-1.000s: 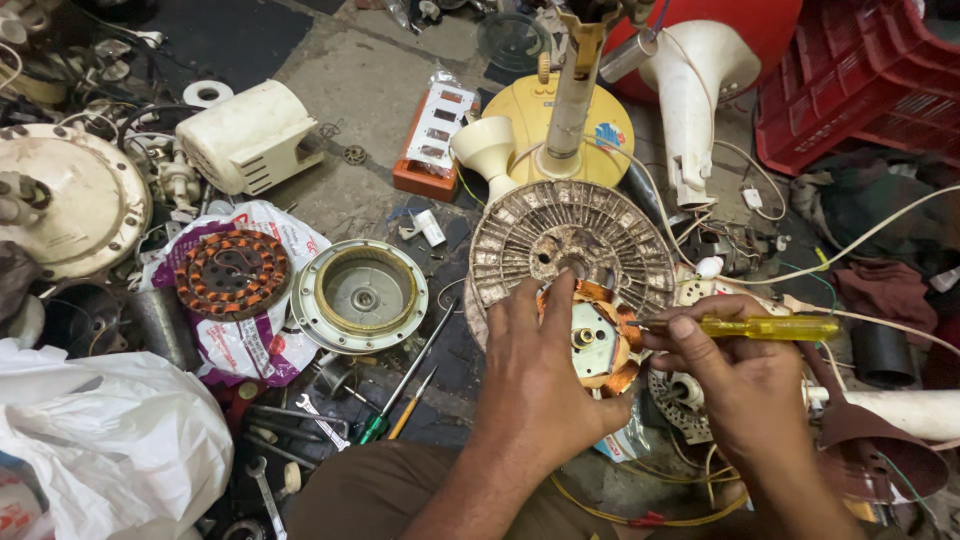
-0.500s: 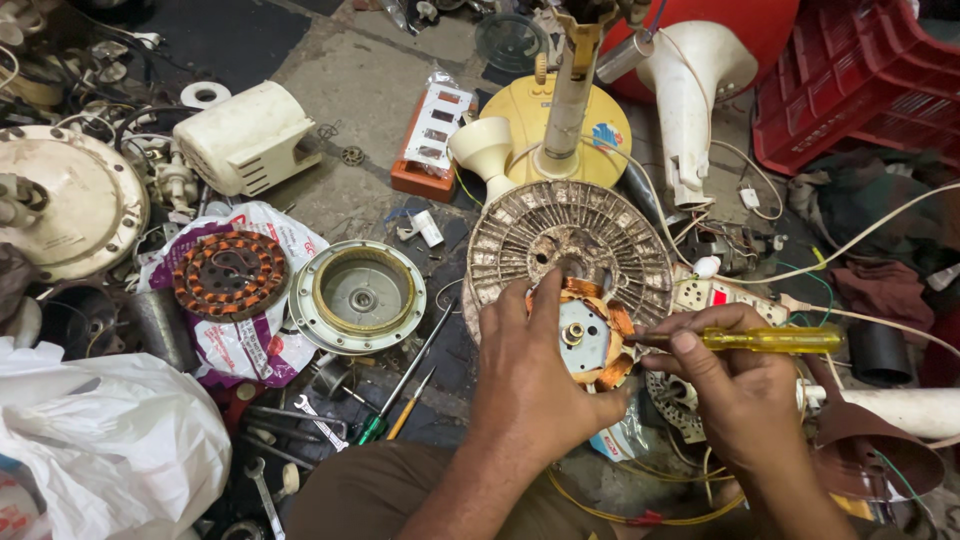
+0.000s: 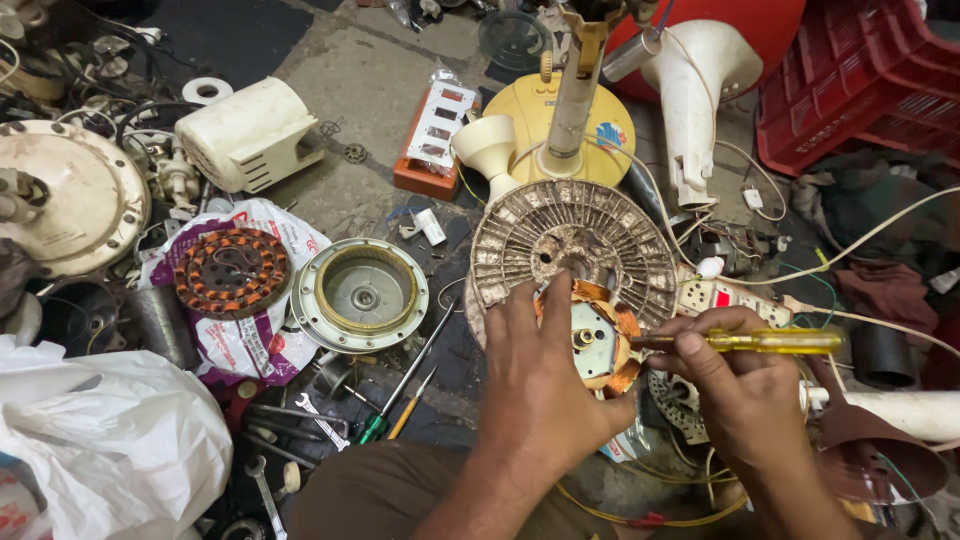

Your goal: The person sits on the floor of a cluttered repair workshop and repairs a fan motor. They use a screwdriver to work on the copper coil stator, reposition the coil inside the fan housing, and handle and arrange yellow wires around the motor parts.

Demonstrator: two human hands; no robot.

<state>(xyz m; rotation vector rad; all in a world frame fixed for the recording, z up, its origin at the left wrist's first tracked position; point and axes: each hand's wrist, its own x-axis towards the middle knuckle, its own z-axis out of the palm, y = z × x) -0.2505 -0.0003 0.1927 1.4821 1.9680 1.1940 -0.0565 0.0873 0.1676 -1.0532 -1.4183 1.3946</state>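
The small motor (image 3: 592, 345) with shiny copper wire sits on the floor, right in front of the big round ribbed fan part (image 3: 570, 255). The left hand (image 3: 545, 375) lies over the motor, fingers curled on its left side and top edge, holding it in place. The right hand (image 3: 735, 385) is closed around a yellow screwdriver (image 3: 770, 342) — its tip points left and touches the motor's right side.

The fan is already in pieces: a round metal cover (image 3: 360, 293) lies open on the floor, and a ring of copper coils (image 3: 232, 272) rests on a plastic bag (image 3: 250, 330) beside it. The motor itself looks still in one piece, so the work on it seems only partly done.

A second ago the screwdriver was higher and farther right, and its tip was not at the motor. Now it has come down and in — the left hand has stayed put.
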